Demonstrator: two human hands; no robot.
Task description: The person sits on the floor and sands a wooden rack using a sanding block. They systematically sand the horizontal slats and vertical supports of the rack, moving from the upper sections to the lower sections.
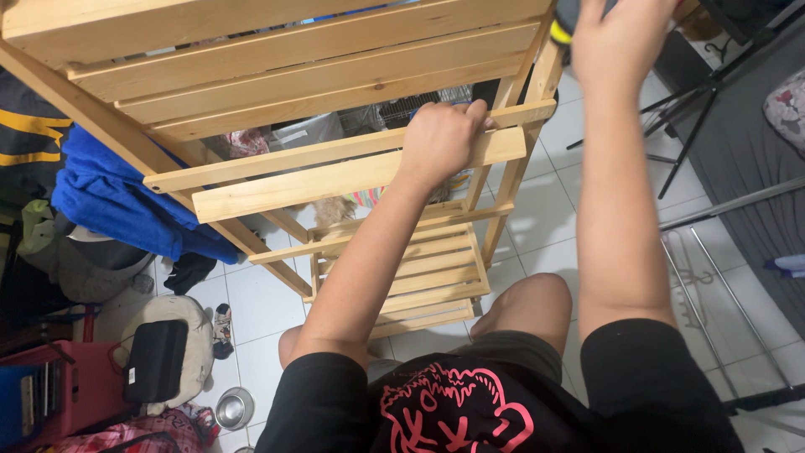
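Observation:
A tall light wooden shelf rack (277,75) with slatted tiers stands in front of me. My left hand (442,138) grips a loose-looking wooden slat (335,180) near the rack's right post. My right hand (616,38) is raised at the top right corner of the rack, closed around a tool with a black and yellow handle (563,23), mostly hidden by my fingers and cut off by the frame edge. My knees show below, over the lowest tier (428,281).
Blue cloth (117,201) and piled clothes lie left of the rack. A black pouch on a cushion (155,361), a metal bowl (235,408) and a red crate (59,394) sit on the tiled floor. Metal stand legs (713,80) and a grey mat are to the right.

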